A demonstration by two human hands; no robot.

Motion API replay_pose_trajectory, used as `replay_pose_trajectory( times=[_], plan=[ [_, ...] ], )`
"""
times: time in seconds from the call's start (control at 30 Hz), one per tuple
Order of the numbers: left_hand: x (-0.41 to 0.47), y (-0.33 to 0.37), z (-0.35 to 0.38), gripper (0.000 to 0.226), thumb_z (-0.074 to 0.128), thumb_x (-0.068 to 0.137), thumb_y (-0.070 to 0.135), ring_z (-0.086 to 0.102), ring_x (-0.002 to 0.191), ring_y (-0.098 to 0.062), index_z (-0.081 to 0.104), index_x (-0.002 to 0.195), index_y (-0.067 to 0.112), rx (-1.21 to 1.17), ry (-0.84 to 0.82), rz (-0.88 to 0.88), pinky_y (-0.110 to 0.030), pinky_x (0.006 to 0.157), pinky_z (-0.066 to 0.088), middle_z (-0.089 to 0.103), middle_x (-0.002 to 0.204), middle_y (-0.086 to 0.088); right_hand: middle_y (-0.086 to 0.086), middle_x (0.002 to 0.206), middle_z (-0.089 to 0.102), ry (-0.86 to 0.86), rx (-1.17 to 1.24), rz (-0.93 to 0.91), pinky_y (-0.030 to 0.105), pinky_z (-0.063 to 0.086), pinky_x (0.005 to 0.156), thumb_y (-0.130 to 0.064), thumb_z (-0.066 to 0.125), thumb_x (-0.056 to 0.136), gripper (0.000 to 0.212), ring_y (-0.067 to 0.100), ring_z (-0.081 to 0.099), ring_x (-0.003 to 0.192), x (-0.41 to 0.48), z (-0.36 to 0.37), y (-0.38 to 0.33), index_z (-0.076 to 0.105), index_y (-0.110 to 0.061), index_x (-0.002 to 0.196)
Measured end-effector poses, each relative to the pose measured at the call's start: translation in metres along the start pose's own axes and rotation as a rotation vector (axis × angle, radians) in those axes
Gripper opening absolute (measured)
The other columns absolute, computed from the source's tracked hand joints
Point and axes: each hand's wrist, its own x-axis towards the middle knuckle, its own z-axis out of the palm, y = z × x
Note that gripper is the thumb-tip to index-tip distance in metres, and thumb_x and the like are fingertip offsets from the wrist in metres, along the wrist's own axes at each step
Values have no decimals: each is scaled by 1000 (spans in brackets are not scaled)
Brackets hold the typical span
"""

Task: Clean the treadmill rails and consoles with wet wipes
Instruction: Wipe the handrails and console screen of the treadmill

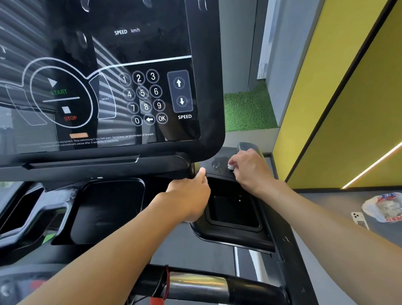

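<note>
We see a glossy black console panel (pixel 131 50) throwing back reflections above a matt black plastic tray (pixel 232 229), a handlebar (pixel 197 282) with a polished metal sleeve between dull black grips, a damp white wipe (pixel 230 167) leaving a wet sheen, rough green artificial turf (pixel 249 110) and smooth matt yellow wall panels (pixel 342 115).

A white wet wipe (pixel 230 166) sits at the fingertips (pixel 237 163) of the right hand (pixel 251 170), on a black tray (pixel 236 235) showing a wet sheen. Left of and above the fingers, the glossy black console (pixel 212 93) carries white numerals, green START, red STOP, an orange strip. Beyond the fingers: green turf (pixel 249 110), a yellow wall panel (pixel 343 103)
</note>
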Motion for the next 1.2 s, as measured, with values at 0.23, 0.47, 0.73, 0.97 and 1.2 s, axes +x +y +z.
replay_pose_trajectory(
  times=[0.23, 0.47, 0.73, 0.97, 1.2],
  plan=[
    [0, 0, 1, 72, 57, 95, 5, 65, 76, -23, 19, 157, 5, -5, -4, -10, -35, 76, 61, -3, 167, -11, 4, 111, 67, 11, -20, 24, 35, 39, 93, -12, 52, 95, 24, 27, 53, 105, -1, 4, -3, 73, -16, 107],
    [0, 0, 0, 71, 55, 96, 4, 66, 78, -23, 19, 157, 6, -12, -3, -9, -35, 76, 61, -3, 167, -10, 3, 104, 71, -35, 125, 24, 37, 45, 93, -11, 55, 91, 25, 27, 59, 100, -1, -3, -3, 75, -18, 104],
    [-1, 1, 0, 75, 56, 95, 3, 65, 78, -21, 15, 158, 5, 9, -15, -12, -34, 76, 61, -6, 167, -9, 12, 114, 55, -56, 322, 385, 38, 39, 91, -25, 38, 92, 13, 35, 49, 109, 25, -9, 8, 42, -34, 100],
    [0, 0, 3, 76, 56, 96, 5, 65, 79, -21, 12, 158, 6, 16, -13, -9, -34, 76, 60, -8, 167, -9, 3, 112, 59, -33, 53, 172, 38, 31, 95, -19, 47, 97, 19, 27, 49, 113, 31, 8, 1, 64, -24, 104],
    [-1, 1, 2, 75, 55, 97, 7, 65, 77, -20, 13, 158, 6, 34, -6, 6, -33, 76, 60, -6, 167, -10, 6, 116, 57, -67, -317, 4, 39, 37, 93, -26, 42, 100, 27, 30, 45, 111, 25, 11, 2, 66, -18, 108]
  ],
)
